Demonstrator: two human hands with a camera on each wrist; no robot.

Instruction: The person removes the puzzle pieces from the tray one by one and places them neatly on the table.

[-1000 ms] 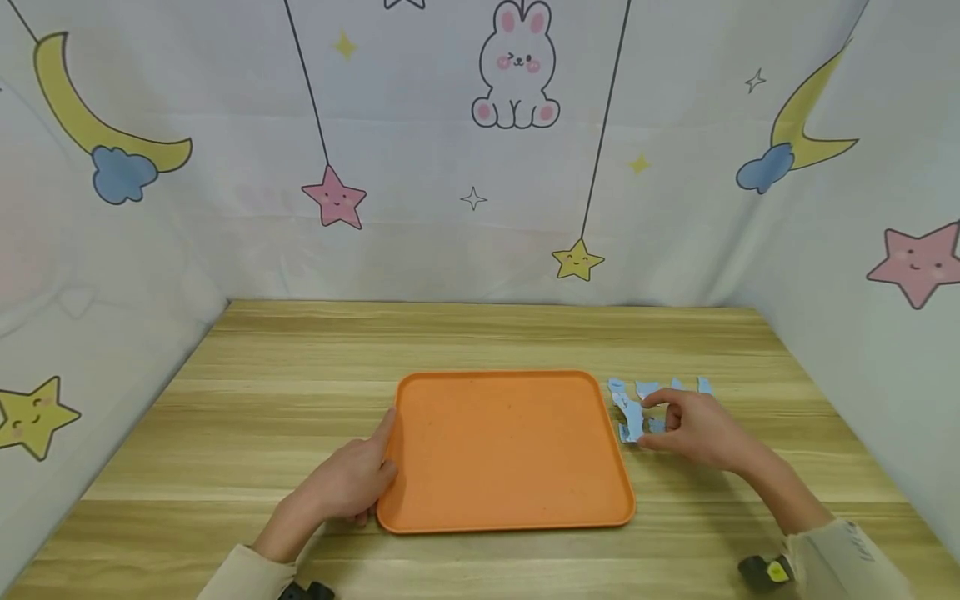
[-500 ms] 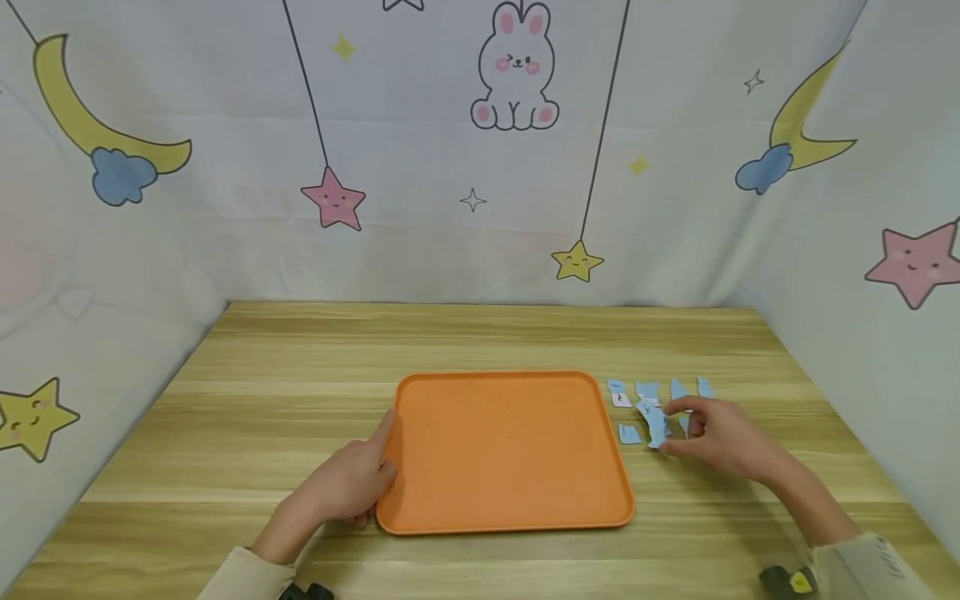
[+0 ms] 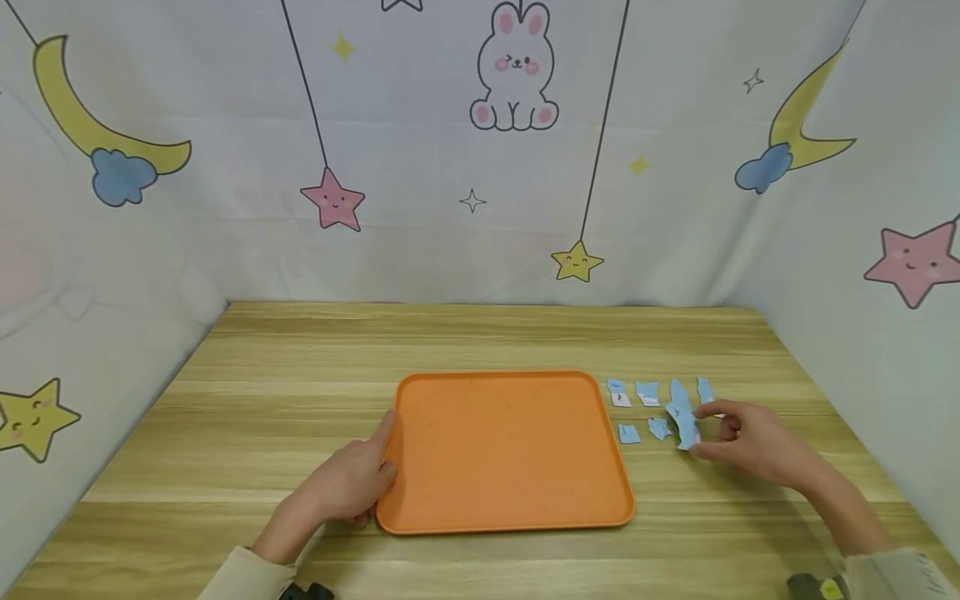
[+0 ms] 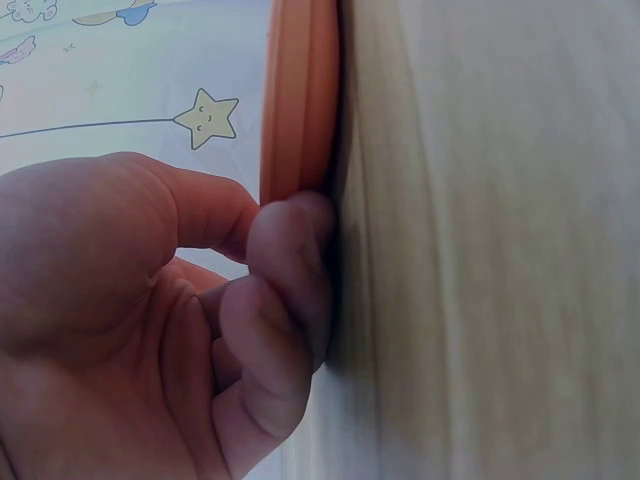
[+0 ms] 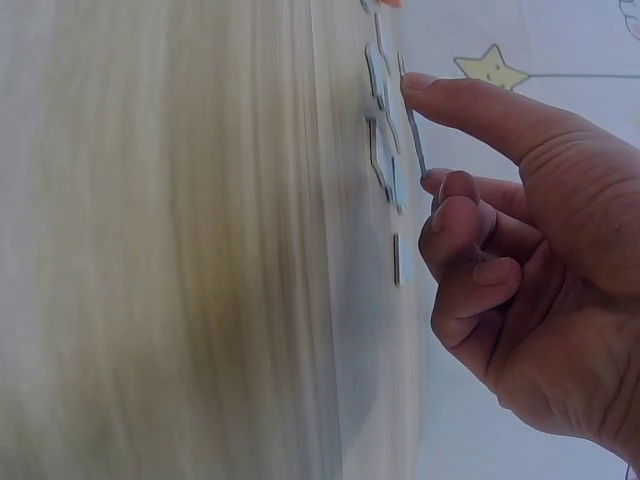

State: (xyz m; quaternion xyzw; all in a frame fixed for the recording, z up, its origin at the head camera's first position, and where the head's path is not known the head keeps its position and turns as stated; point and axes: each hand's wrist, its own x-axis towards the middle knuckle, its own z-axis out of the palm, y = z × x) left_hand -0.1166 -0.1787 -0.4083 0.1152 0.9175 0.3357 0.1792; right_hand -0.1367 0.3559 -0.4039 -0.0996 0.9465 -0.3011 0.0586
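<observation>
My right hand (image 3: 757, 437) pinches a flat, light blue jigsaw puzzle piece (image 3: 682, 426) by its edges between thumb and index finger. Seen edge-on in the right wrist view, the held piece (image 5: 415, 130) is a thin strip above the table, its other fingers curled beneath. Several more light blue and white puzzle pieces (image 3: 647, 393) lie in two rows around it, some partly hidden. At the left, my left hand (image 3: 345, 479) holds the rim of an orange tray (image 3: 510, 450), index finger along the side. Its fingers (image 4: 285, 250) bend against the tray's edge in the left wrist view.
The tray lies flat on a wood-grain table (image 3: 300, 358), with the puzzle pieces just past its right side. A white cloth (image 3: 450, 150) printed with stars, moons and a rabbit encloses the table's back and sides.
My right hand has moved rightward along the pieces, carrying the pinched puzzle piece from beside the tray and uncovering the pieces at the left. The left hand and tray have stayed put.
</observation>
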